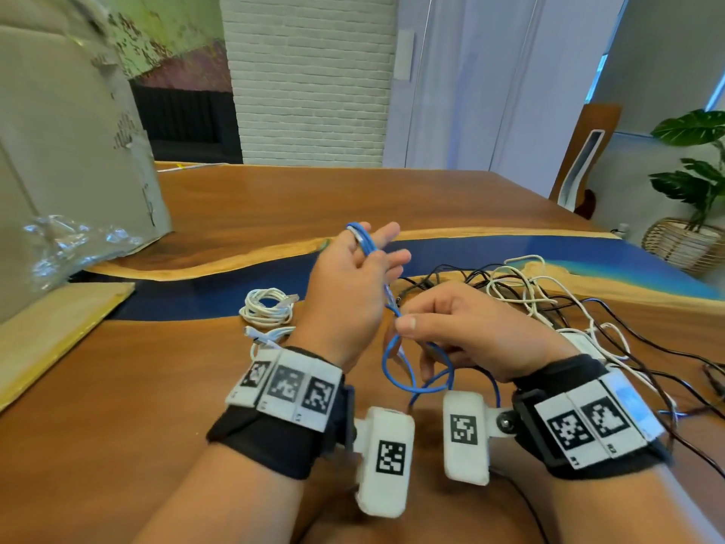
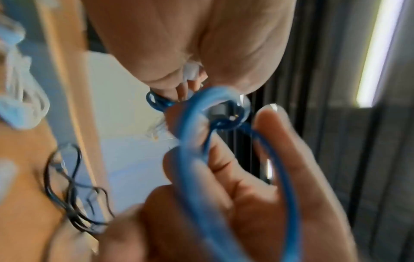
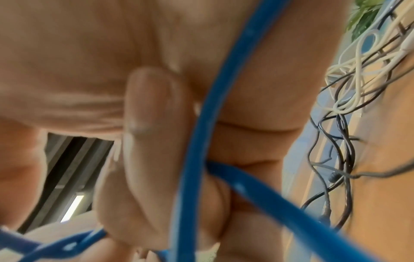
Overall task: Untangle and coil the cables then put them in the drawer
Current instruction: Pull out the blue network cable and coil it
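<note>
A blue cable (image 1: 396,371) is wound in a few turns over the fingers of my raised left hand (image 1: 376,249), its clear plug lying against them. The left fingers point up and away, and the cable passes between them. From there it drops to my right hand (image 1: 402,314), which pinches it between thumb and forefinger just below the left palm. Under the right hand it hangs in loose loops above the table. In the left wrist view the blue cable (image 2: 192,159) loops round my fingers. The right wrist view has the blue cable (image 3: 195,141) crossing my palm. No drawer is in view.
A tangle of black and white cables (image 1: 549,300) spreads over the wood and blue resin table (image 1: 157,386) at the right. Two coiled white cables (image 1: 266,308) lie left of my left wrist. A cardboard box (image 1: 59,170) with crumpled plastic (image 1: 66,245) stands at far left.
</note>
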The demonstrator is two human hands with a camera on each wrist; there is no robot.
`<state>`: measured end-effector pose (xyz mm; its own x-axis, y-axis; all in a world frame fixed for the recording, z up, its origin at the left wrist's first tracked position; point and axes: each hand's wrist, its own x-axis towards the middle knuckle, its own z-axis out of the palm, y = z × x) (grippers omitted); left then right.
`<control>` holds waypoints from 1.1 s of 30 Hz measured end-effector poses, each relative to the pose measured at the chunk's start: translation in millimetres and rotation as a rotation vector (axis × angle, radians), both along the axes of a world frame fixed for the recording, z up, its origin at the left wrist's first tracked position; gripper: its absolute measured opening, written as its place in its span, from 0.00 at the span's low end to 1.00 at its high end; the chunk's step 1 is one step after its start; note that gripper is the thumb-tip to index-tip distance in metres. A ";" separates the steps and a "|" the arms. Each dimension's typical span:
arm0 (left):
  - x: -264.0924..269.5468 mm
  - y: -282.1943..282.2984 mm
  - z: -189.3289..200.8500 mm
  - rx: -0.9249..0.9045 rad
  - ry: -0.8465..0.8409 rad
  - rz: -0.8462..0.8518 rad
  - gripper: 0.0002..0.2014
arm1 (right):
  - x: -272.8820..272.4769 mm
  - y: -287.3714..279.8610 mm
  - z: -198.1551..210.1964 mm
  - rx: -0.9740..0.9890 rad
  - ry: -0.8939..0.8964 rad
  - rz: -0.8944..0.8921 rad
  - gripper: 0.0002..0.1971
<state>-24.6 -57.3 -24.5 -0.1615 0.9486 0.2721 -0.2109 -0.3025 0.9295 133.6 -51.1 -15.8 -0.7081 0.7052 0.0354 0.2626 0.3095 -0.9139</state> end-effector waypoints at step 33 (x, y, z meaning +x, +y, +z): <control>-6.4 -1.0 -3.0 -0.156 0.104 -0.018 0.15 | 35.9 16.9 0.8 -0.356 0.669 -0.044 0.33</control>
<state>-31.0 -58.3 -27.4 -0.1228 0.9831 0.1357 -0.1150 -0.1499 0.9820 169.5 -34.2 -15.0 -0.5864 0.7816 0.2126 -0.3778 -0.0318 -0.9253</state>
